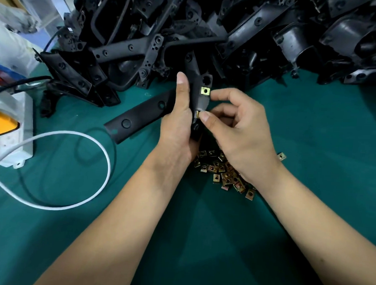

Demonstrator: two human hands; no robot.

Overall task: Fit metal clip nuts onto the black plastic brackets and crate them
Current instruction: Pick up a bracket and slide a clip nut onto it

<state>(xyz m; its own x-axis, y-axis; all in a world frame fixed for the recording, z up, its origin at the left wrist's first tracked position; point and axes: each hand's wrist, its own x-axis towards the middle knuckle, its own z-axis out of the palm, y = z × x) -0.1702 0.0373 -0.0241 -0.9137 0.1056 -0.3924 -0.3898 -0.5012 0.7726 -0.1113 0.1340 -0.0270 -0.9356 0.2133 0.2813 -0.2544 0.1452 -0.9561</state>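
My left hand [179, 118] grips a black plastic bracket [140, 116] above the green table; the long arm of the bracket points left and a short arm stands upright. One brass clip nut [205, 91] sits fitted on the upright arm. My right hand [238, 125] pinches a second clip nut [197, 114] between thumb and forefinger, pressed against the bracket's edge just below the first. A heap of loose clip nuts [222, 172] lies on the mat under my right wrist, partly hidden by it.
A big pile of black brackets [210, 34] fills the back of the green mat [199, 241]. At the left lie a white power strip [19, 133], an orange plug [1, 121] and a looping white cable [99, 155]. One stray nut [281, 156] lies right of my wrist.
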